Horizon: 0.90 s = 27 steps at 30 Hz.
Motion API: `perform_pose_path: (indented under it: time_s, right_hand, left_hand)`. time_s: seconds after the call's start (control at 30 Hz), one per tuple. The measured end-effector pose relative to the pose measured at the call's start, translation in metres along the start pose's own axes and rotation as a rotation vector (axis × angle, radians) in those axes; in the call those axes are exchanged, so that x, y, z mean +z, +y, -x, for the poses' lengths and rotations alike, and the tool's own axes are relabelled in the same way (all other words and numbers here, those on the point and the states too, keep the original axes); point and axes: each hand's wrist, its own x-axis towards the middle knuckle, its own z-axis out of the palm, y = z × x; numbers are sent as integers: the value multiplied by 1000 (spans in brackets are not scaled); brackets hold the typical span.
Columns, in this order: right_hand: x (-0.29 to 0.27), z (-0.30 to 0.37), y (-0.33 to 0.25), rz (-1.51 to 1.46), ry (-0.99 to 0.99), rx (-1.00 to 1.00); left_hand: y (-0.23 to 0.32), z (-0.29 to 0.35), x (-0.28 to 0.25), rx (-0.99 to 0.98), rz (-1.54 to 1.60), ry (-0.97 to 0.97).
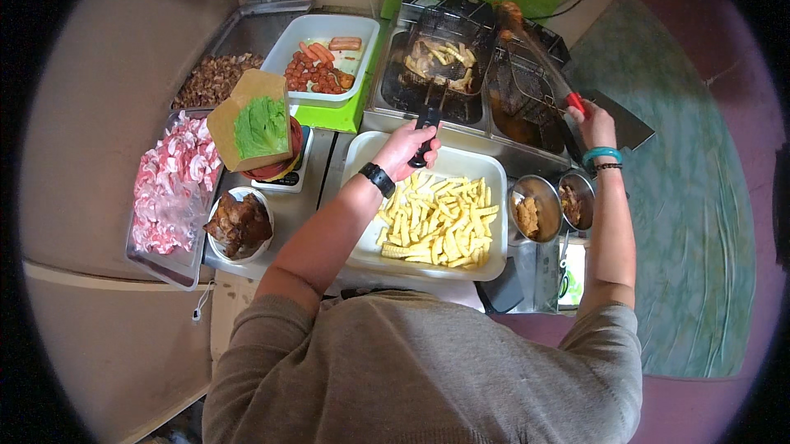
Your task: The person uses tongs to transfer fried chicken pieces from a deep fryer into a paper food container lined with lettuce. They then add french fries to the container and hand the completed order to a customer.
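My left hand point(402, 150) is closed round the black handle point(425, 133) of a wire fryer basket point(445, 26). Pale strips of food point(440, 63) lie in that basket, inside the left well of a steel double fryer point(461, 130). My right hand point(591, 125) grips a long metal tool point(539, 53) by its red end; it looks like tongs and reaches over the right well. Something orange-brown and lumpy point(510, 14) is at its far end, too small to name. Below my left hand stands a white tub point(499, 259) of raw crinkle-cut fries point(444, 226).
Two steel bowls point(536, 207) of browned food stand right of the fries. At left are a tray of raw sliced meat point(171, 189), a bowl of dark cooked meat point(239, 224), a lettuce leaf point(263, 126) on brown paper, and a tub point(299, 30) of sausages. A metal sheet point(627, 125) sticks out beyond my right hand.
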Motion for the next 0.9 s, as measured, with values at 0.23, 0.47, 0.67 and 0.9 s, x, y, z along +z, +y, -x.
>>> perform_pose_path:
  time_s: [0.23,0.47,0.67,0.9]
  right_hand:
    - [-9,-34,41,433,-195,211]
    - [35,-90,61,518,-408,198]
    - [17,-71,1,120,-700,432]
    - [47,-24,-45,-13,-75,-162]
  left_hand:
    - [14,-10,7,-51,100,58]
    - [18,-10,23,-50,75,82]
    - [9,6,14,0,53,63]
    - [-14,18,6,3,21,146]
